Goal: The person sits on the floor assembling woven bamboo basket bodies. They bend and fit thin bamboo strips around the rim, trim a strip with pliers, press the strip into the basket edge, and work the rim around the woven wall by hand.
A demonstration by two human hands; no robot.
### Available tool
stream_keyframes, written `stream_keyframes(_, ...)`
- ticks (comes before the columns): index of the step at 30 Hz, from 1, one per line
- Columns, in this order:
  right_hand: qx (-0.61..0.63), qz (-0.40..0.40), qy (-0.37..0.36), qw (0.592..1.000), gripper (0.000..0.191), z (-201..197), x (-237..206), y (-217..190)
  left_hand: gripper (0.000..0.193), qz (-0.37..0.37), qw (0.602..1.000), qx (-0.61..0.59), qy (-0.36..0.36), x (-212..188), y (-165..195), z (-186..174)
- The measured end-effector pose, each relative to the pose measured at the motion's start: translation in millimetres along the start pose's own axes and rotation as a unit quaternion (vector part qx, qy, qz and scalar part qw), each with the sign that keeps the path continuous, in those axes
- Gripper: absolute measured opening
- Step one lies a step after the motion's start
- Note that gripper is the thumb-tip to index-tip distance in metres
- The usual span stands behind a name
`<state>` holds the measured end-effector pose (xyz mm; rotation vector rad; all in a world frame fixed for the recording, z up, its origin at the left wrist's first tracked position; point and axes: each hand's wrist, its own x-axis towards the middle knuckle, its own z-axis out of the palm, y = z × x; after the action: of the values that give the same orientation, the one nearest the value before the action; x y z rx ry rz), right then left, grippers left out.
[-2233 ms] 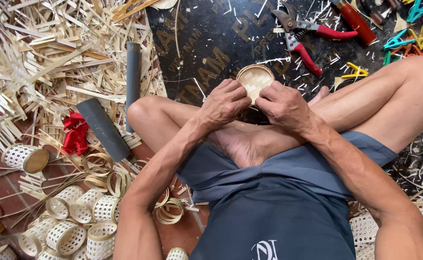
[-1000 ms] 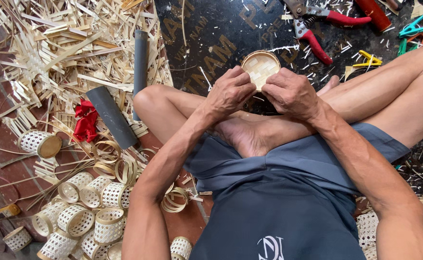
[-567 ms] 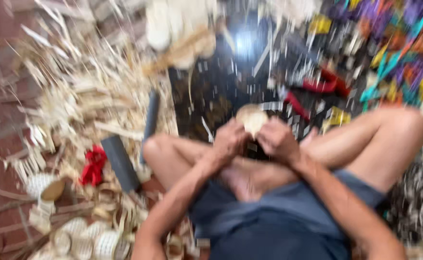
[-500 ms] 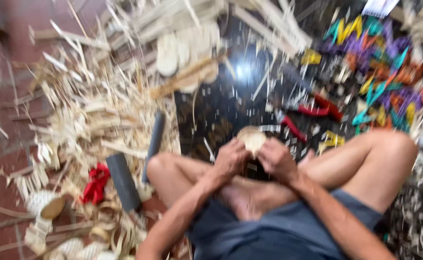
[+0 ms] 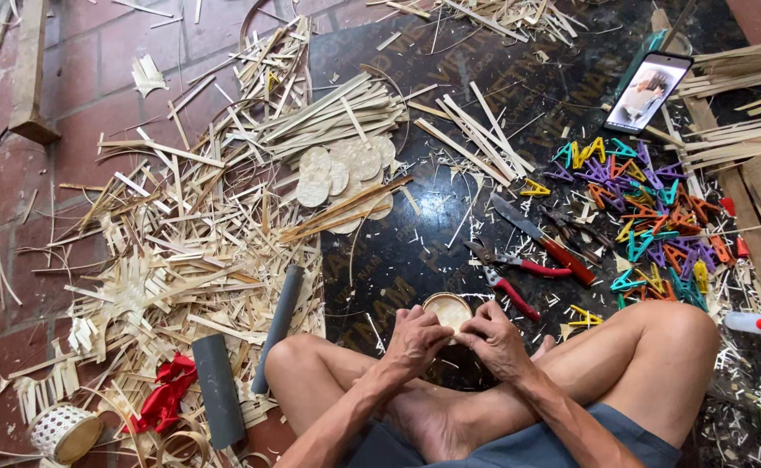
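Basket [image 5: 447, 308], small round woven one, opening up, clamped by fingers of left hand [image 5: 417, 338] and right hand [image 5: 495, 340]; red-handled pliers [image 5: 506, 279] just beyond fingertips.

Bright even daylight, sharp, soft shadows

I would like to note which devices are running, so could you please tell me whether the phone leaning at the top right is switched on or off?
On. The phone shows a lit picture on its screen, bright against the dark mat.
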<state>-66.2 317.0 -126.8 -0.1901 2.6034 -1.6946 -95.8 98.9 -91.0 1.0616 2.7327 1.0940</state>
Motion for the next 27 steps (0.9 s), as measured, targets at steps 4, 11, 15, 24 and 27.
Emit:
stream_keyframes(4, 0.106, 0.107, -0.049, 0.987, 0.015, -4.2, 3.6, 7.5, 0.013, -0.004, 1.000, -0.013, -0.017, 1.5, -2.5, -1.4)
stream_keyframes(11, 0.096, 0.133, -0.094, 0.982, 0.014, -9.1, 7.1, 4.2, 0.011, -0.004, 0.999, -0.008, -0.040, -0.1, -3.0, -1.4)
stream_keyframes(15, -0.001, 0.074, -0.098, 0.992, 0.015, -12.7, 7.2, -4.5, 0.012, -0.015, 0.999, -0.021, -0.030, 0.3, 0.7, 1.2)
stream_keyframes(24, -0.010, -0.008, -0.041, 0.999, 0.015, -8.9, 3.9, -10.2, 0.005, -0.086, 0.996, 0.031, 0.005, 4.1, 17.2, 10.8)
stream_keyframes(27, -0.010, -0.008, -0.024, 1.000, 0.014, -5.7, 0.3, -12.1, 0.005, -0.066, 0.996, 0.052, 0.025, 4.0, 22.4, 8.5)
